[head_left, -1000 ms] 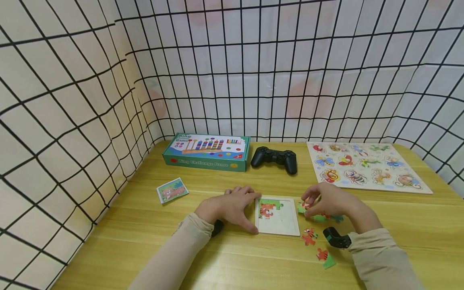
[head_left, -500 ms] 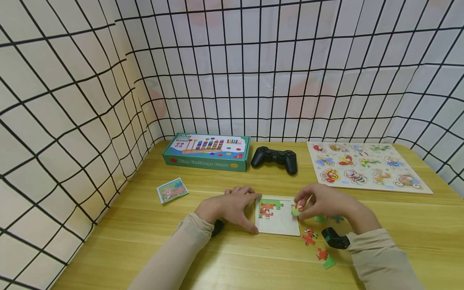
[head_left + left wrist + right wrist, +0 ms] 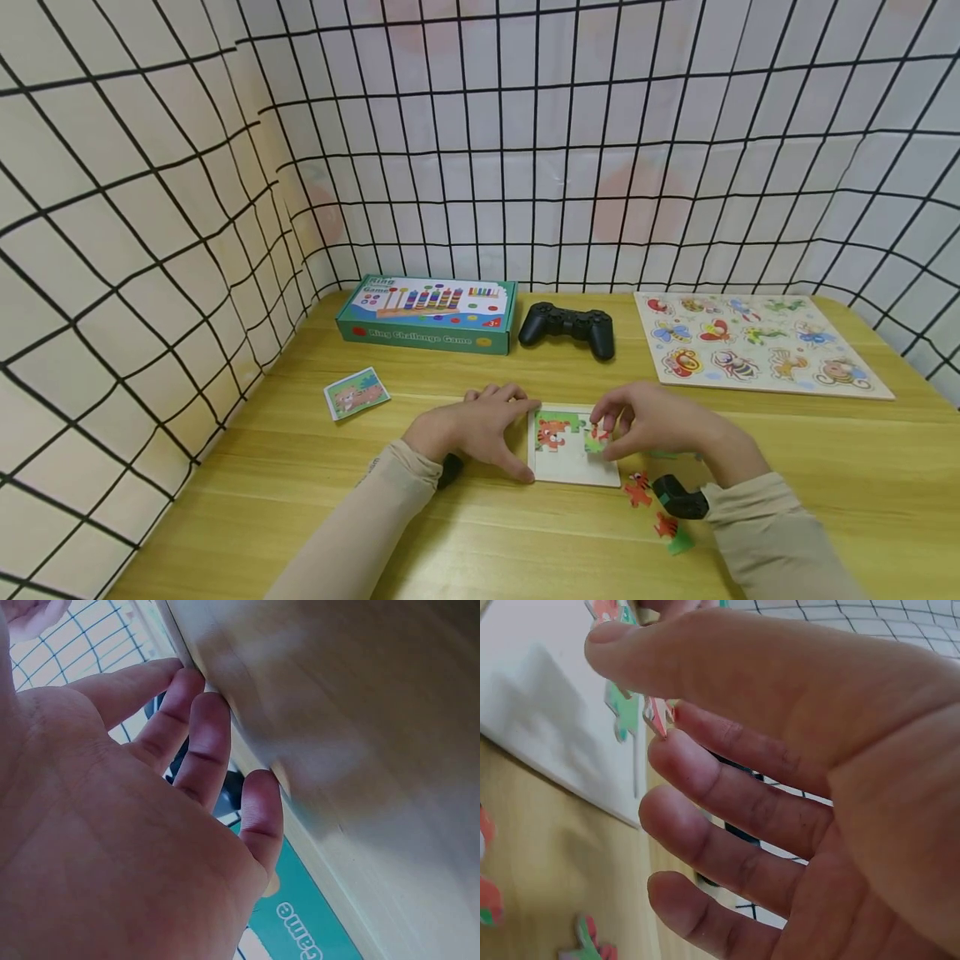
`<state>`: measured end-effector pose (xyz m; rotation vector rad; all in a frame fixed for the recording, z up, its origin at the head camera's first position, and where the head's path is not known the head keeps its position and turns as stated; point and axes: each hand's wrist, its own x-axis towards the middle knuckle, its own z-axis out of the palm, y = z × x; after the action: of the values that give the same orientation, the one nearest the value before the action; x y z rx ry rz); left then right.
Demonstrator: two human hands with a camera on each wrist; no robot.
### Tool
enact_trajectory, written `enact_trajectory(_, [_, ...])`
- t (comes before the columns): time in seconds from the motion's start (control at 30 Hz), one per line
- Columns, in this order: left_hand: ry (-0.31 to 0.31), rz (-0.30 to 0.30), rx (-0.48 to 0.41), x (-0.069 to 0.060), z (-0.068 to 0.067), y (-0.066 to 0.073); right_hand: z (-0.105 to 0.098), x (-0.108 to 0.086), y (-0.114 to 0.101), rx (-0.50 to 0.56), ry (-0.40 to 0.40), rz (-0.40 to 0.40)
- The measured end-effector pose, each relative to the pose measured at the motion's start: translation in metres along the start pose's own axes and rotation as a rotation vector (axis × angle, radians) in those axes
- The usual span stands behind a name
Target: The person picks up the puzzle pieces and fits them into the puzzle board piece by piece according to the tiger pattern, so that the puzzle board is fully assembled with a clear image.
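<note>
A black controller [image 3: 567, 327] lies between a green box [image 3: 427, 314] and a picture board [image 3: 763, 343].

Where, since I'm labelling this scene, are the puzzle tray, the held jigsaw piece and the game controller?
Puzzle tray [image 3: 572, 465]: head view, bare near floor.
Held jigsaw piece [image 3: 593, 444]: head view, green lower part.
Game controller [image 3: 567, 323]: head view, middle of body.

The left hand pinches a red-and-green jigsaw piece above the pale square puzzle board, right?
Not the left hand: the head view shows the right hand pinches the red-and-green jigsaw piece above the pale square puzzle board.
</note>
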<state>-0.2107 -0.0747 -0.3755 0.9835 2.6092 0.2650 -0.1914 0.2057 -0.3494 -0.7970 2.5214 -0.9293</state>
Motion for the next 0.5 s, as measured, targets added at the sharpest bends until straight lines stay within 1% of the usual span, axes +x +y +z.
enact_trajectory(0.13, [0.001,0.001,0.003,0.000,0.000,-0.001,0.005,0.006,-0.003,-0.007,-0.005,-0.013])
enact_trajectory(0.33, [0.001,0.005,-0.006,-0.001,-0.001,-0.002,0.012,0.011,-0.009,0.014,-0.032,-0.024])
enact_trajectory(0.5, [0.002,0.008,-0.013,-0.001,0.000,-0.001,0.019,0.014,-0.011,0.020,-0.052,-0.017])
